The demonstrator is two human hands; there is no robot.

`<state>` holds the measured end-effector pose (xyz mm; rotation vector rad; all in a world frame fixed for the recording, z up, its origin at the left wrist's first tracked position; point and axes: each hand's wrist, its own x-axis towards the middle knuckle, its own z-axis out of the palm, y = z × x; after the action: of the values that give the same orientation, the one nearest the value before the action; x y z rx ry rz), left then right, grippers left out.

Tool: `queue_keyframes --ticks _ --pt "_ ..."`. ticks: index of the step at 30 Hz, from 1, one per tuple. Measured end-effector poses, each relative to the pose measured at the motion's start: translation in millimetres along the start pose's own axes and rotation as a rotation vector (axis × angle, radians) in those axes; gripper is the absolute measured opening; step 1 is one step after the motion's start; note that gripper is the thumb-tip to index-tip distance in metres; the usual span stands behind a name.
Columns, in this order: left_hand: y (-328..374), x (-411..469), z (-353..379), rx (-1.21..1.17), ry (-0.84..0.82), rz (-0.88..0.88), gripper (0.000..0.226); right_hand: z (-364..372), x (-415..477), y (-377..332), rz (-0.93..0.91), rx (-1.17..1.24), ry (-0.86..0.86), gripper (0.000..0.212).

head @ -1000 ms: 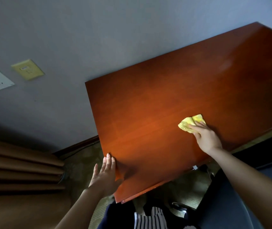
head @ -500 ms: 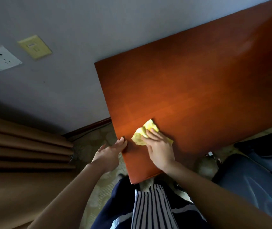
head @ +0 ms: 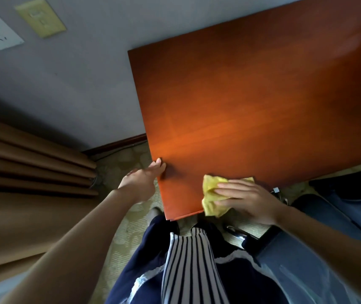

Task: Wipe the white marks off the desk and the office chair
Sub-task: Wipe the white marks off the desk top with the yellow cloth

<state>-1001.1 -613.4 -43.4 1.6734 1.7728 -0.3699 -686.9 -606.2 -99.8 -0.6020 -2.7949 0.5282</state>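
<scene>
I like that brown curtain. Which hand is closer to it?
Left. The left hand touches the desk edge nearest the curtain; the right hand presses the cloth farther away.

Cloth [head: 213, 195] on desk [head: 252, 110] near edge under right hand [head: 244, 199]; left hand [head: 143, 178] at desk's left edge; chair [head: 320, 249] right.
</scene>
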Motion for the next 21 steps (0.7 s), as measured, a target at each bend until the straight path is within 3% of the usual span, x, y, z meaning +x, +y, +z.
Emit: queue_keyframes --ticks 3,9,17,19,21 --pt "0 1 2 -0.027 0.005 -0.008 0.076 -22 -24 28 0.156 -0.006 0.006 0.056" --pt "-3 2 12 -0.046 0.048 0.017 0.072 -43 -30 70 0.428 -0.039 0.037 0.044" --pt "-4 3 27 -0.055 0.098 0.053 0.062 -9 60 59 1.111 -0.067 0.403 0.037" --pt "-4 3 28 -0.057 0.105 0.048 0.063 2 81 44 1.173 -0.064 0.385 0.041" --pt "-3 3 30 -0.048 0.109 0.032 0.063 12 97 27 1.119 -0.061 0.343 0.043"
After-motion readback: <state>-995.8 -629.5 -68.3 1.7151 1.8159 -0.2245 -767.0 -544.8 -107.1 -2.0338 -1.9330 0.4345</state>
